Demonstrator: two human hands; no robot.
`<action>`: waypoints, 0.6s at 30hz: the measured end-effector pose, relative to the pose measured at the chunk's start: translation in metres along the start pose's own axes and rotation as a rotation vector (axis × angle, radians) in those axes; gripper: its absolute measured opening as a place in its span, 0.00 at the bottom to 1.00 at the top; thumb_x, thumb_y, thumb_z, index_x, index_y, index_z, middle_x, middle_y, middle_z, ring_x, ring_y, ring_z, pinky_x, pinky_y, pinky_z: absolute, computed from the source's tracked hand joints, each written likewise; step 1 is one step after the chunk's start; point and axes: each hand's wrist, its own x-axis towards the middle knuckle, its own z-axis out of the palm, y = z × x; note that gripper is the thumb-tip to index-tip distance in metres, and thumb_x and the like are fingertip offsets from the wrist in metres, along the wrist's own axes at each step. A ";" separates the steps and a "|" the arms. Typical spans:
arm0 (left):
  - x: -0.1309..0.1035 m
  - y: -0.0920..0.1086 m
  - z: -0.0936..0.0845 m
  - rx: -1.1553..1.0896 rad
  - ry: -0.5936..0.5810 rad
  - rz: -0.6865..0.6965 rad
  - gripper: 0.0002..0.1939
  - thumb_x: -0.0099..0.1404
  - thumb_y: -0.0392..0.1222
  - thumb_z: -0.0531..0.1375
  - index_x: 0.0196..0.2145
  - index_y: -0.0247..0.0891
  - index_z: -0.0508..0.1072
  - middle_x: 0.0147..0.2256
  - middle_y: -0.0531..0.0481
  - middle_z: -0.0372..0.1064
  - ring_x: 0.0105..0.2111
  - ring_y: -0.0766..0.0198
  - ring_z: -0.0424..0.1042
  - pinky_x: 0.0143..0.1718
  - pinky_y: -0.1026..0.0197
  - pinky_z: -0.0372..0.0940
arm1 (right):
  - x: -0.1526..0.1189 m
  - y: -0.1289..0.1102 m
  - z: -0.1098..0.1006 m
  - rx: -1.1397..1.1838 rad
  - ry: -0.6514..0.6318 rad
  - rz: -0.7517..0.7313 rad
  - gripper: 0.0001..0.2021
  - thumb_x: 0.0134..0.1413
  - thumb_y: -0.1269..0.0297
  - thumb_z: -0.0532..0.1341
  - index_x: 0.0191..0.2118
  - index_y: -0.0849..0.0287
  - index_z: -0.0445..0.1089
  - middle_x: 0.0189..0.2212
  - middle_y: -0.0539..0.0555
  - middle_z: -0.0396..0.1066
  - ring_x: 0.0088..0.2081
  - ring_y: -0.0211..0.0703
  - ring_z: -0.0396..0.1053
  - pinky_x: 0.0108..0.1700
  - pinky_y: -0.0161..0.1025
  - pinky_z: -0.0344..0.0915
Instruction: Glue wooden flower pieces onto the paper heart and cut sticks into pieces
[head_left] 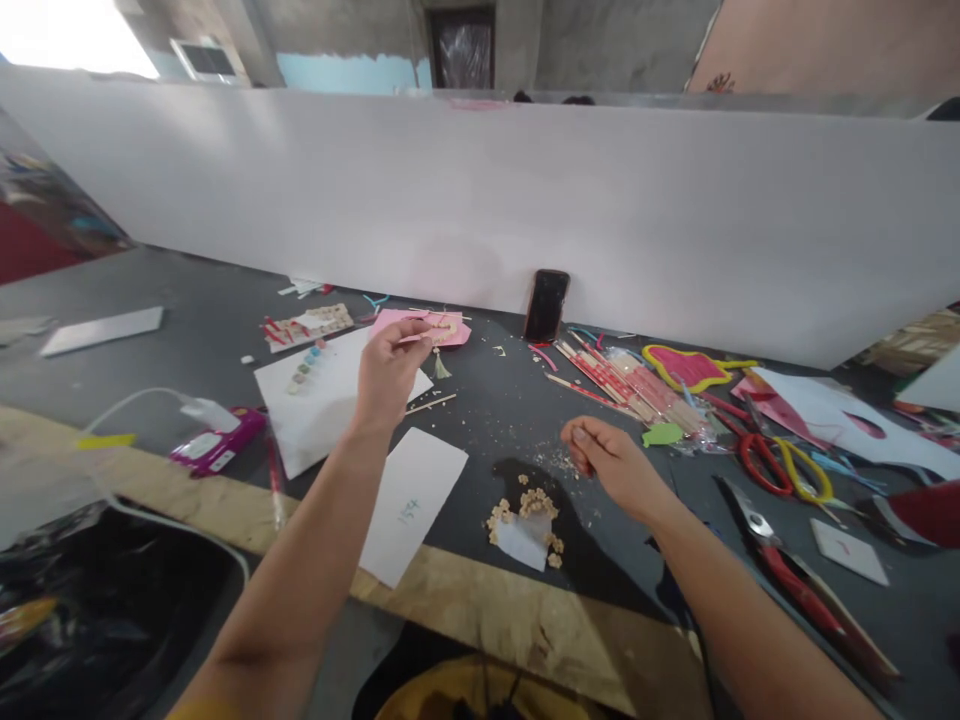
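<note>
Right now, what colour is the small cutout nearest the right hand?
Light green cutout, best seen in the head view.

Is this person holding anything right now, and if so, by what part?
The left hand seems to pinch a small pale loop by its near edge, though it is too small to be sure. Nothing shows in the curled right hand.

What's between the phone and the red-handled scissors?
Red-patterned sticks and clear plastic wrap, plus a green cut-out on the near side; head view.
</note>
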 end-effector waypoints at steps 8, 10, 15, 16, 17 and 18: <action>-0.051 -0.012 0.029 0.440 -0.696 0.124 0.13 0.51 0.38 0.63 0.38 0.43 0.75 0.39 0.48 0.73 0.40 0.55 0.69 0.44 0.57 0.60 | -0.033 0.006 -0.004 0.073 0.070 0.106 0.12 0.57 0.54 0.52 0.32 0.57 0.63 0.18 0.43 0.56 0.20 0.33 0.55 0.23 0.32 0.54; -0.069 -0.011 0.048 0.503 -0.881 0.159 0.16 0.50 0.37 0.64 0.39 0.45 0.75 0.40 0.49 0.73 0.43 0.54 0.67 0.47 0.55 0.58 | -0.032 -0.001 0.001 0.111 0.063 0.094 0.12 0.58 0.54 0.53 0.32 0.57 0.63 0.18 0.44 0.56 0.21 0.33 0.55 0.24 0.32 0.54; -0.090 -0.019 0.073 0.746 -1.072 0.183 0.14 0.51 0.32 0.62 0.36 0.45 0.75 0.41 0.46 0.71 0.47 0.49 0.61 0.46 0.46 0.55 | -0.027 -0.012 0.007 0.198 0.071 0.041 0.11 0.57 0.54 0.53 0.34 0.57 0.63 0.20 0.44 0.57 0.23 0.34 0.57 0.26 0.33 0.57; -0.091 -0.021 0.074 0.781 -1.092 0.184 0.13 0.52 0.33 0.62 0.36 0.45 0.75 0.41 0.46 0.70 0.47 0.49 0.61 0.46 0.46 0.55 | -0.026 -0.011 0.007 0.206 0.077 0.035 0.11 0.57 0.54 0.53 0.34 0.57 0.63 0.20 0.45 0.57 0.23 0.34 0.57 0.27 0.33 0.57; -0.091 -0.022 0.075 0.807 -1.110 0.185 0.12 0.53 0.35 0.61 0.36 0.45 0.75 0.41 0.46 0.70 0.46 0.49 0.61 0.46 0.46 0.56 | -0.026 -0.010 0.008 0.210 0.081 0.034 0.11 0.57 0.55 0.54 0.35 0.57 0.64 0.21 0.45 0.58 0.23 0.34 0.57 0.27 0.33 0.57; -0.092 -0.022 0.075 0.825 -1.125 0.189 0.11 0.55 0.36 0.60 0.37 0.45 0.74 0.41 0.46 0.70 0.46 0.49 0.61 0.45 0.46 0.56 | -0.025 -0.009 0.008 0.210 0.082 0.035 0.11 0.57 0.55 0.54 0.34 0.57 0.64 0.21 0.45 0.59 0.23 0.33 0.57 0.27 0.33 0.57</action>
